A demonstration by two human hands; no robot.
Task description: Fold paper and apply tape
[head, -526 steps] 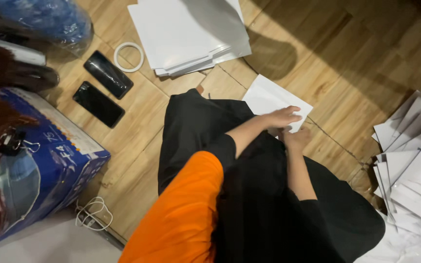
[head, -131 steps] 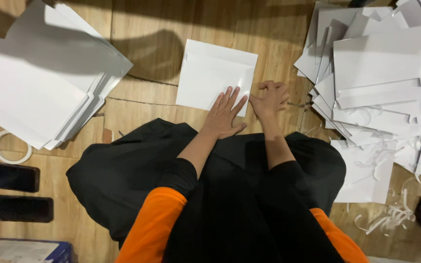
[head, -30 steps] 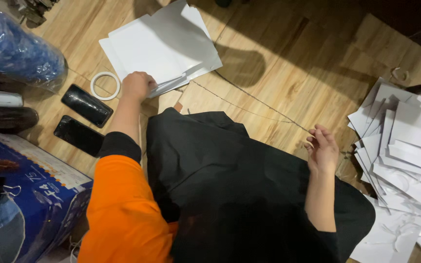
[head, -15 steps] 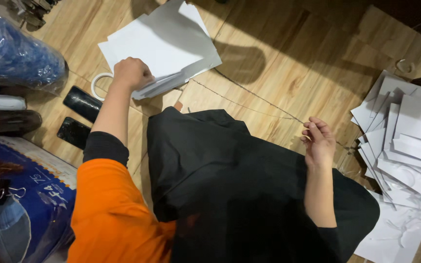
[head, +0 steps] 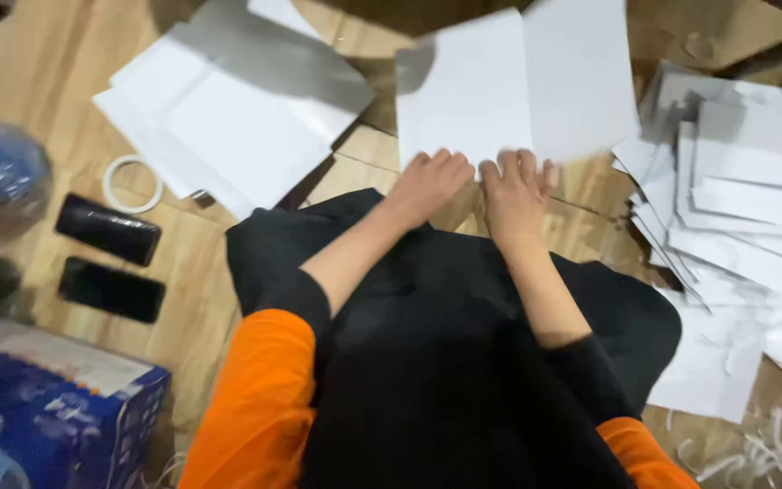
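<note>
Flat white paper sheet (head: pixel 500 91) under hands

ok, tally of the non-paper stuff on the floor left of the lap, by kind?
Black phones: 2
White tape ring: 1
Blue printed box: 1
Total: 4

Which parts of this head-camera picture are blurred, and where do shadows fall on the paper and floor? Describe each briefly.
Head view: motion blur softens the whole frame, worst at the white sheet under the left hand and right hand; a grey shadow crosses the upper part of the paper stack on the left; the folded pile on the right looks smeared; the wooden floor is warmly lit, without glare.
</note>
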